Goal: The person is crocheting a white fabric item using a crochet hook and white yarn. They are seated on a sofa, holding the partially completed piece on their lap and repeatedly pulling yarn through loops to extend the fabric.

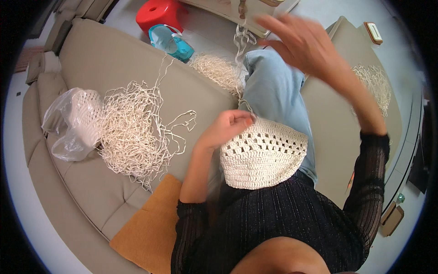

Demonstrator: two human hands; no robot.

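Note:
A cream crocheted piece (265, 156), with openwork rows near its upper edge, rests across my lap. My left hand (227, 126) pinches its upper left corner. From that corner a cream yarn strand (238, 73) runs away past the knee and bunches in loose loops farther off. My right hand (297, 44) is raised above the knee, blurred, its thumb and fingers apart near those loops. I see nothing held in it. A large tangled heap of cream yarn (130, 133) lies on the sofa to the left.
A clear plastic bag (70, 144) holding crocheted work and a mustard cushion (147, 226) are on the beige sofa (113, 51). More yarn (217, 70) lies beyond the sofa edge, near a turquoise bag (174, 44) and a red stool (159, 15). Another yarn pile (373, 87) is at right.

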